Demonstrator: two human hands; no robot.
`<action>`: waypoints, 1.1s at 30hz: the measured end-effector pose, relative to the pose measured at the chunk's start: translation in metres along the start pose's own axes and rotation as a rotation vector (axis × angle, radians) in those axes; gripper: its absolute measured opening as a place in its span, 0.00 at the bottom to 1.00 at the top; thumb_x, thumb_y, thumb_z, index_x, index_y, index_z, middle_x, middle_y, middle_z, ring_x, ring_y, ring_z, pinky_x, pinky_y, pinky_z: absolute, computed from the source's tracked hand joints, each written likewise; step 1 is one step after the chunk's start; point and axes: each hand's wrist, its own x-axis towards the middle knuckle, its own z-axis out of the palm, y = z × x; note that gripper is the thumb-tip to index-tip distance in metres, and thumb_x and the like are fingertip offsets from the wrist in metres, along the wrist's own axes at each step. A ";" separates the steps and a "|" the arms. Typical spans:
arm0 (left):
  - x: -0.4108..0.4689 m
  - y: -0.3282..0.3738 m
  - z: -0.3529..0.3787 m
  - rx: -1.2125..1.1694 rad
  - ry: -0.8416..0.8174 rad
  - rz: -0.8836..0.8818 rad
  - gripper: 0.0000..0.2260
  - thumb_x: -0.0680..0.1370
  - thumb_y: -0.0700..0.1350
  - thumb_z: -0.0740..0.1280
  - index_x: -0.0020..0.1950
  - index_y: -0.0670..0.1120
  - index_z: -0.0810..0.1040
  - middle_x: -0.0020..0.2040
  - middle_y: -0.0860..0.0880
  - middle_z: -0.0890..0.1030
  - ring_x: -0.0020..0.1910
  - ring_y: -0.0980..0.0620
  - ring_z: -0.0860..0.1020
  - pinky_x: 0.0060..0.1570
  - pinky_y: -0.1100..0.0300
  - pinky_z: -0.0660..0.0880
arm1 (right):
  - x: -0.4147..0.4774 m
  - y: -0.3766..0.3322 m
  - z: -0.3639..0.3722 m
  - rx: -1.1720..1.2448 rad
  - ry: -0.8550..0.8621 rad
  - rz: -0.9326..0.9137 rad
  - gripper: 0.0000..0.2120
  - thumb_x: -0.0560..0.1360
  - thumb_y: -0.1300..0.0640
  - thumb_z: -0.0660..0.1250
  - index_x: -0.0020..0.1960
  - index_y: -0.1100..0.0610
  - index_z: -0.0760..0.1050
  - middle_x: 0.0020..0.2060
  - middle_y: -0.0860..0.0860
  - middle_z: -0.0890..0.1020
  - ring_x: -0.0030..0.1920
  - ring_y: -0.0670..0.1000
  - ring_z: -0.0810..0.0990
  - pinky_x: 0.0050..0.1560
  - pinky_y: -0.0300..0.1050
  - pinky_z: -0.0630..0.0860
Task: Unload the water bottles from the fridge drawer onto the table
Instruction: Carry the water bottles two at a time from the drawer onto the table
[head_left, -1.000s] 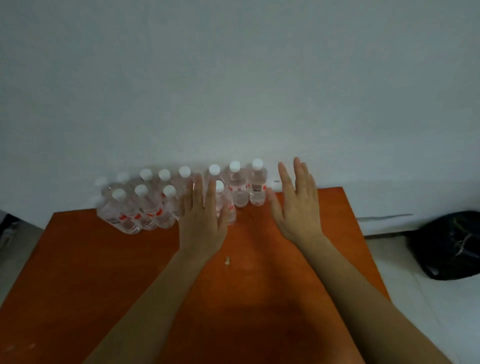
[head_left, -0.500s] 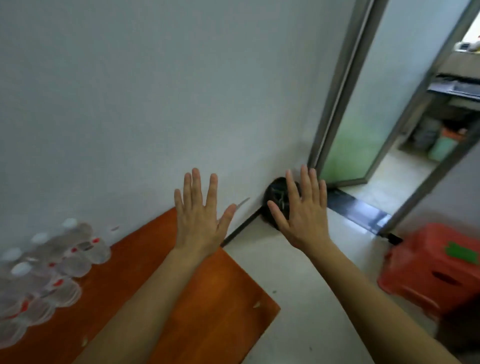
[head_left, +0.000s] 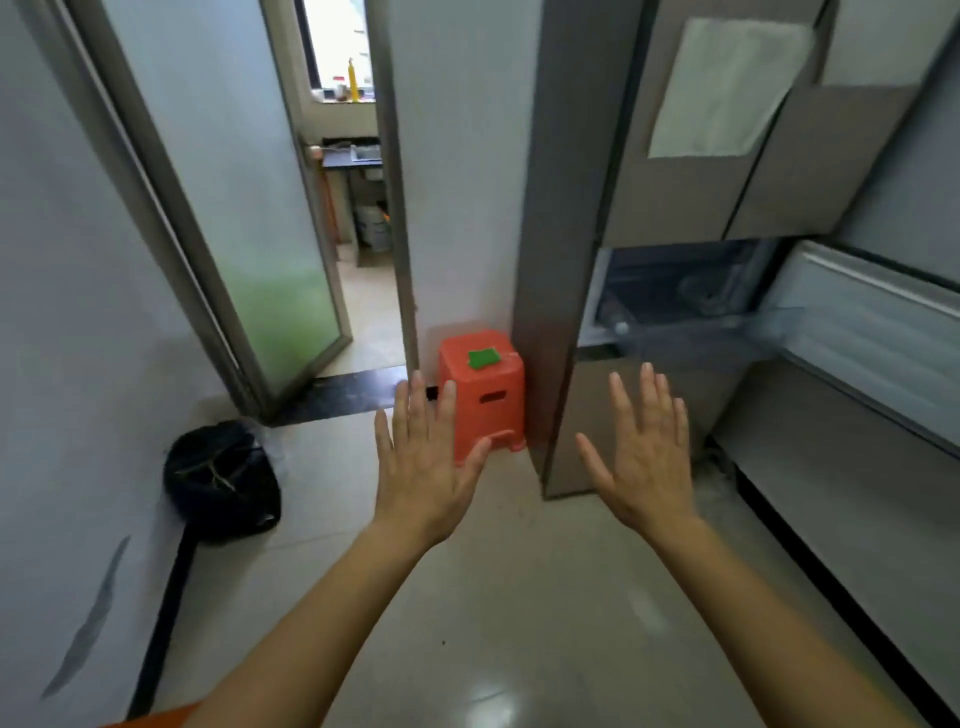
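Your left hand (head_left: 423, 467) and right hand (head_left: 644, 462) hover mid-frame, fingers straight and spread, holding nothing. Past the left one sits an orange stool (head_left: 498, 374). At centre right the fridge drawer (head_left: 701, 338) stands open, with what looks like a water bottle (head_left: 615, 319) dimly visible inside.

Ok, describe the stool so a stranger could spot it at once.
Find the tall grey fridge on the right. On the floor beside its left side stands a low plastic stool. Unlike the black bag further left, it is bright orange, with a green patch on its seat.
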 end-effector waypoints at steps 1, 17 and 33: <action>0.005 0.019 0.010 -0.012 -0.022 0.037 0.36 0.79 0.69 0.40 0.82 0.50 0.45 0.82 0.42 0.43 0.80 0.44 0.40 0.77 0.40 0.46 | -0.007 0.023 -0.001 -0.024 0.002 0.046 0.39 0.77 0.40 0.63 0.81 0.56 0.53 0.80 0.62 0.49 0.79 0.62 0.48 0.76 0.65 0.52; 0.153 0.250 0.154 0.059 -0.211 0.159 0.33 0.81 0.66 0.45 0.81 0.53 0.40 0.82 0.46 0.39 0.80 0.46 0.36 0.77 0.44 0.40 | 0.054 0.304 0.031 -0.038 -0.162 0.296 0.37 0.80 0.36 0.53 0.81 0.52 0.48 0.80 0.61 0.46 0.80 0.60 0.46 0.78 0.61 0.49; 0.362 0.339 0.287 -0.027 -0.420 0.203 0.32 0.82 0.64 0.48 0.82 0.51 0.46 0.82 0.43 0.46 0.81 0.45 0.45 0.77 0.43 0.52 | 0.249 0.435 0.137 -0.071 -0.283 0.291 0.36 0.79 0.31 0.41 0.80 0.50 0.55 0.80 0.60 0.52 0.80 0.59 0.48 0.78 0.61 0.45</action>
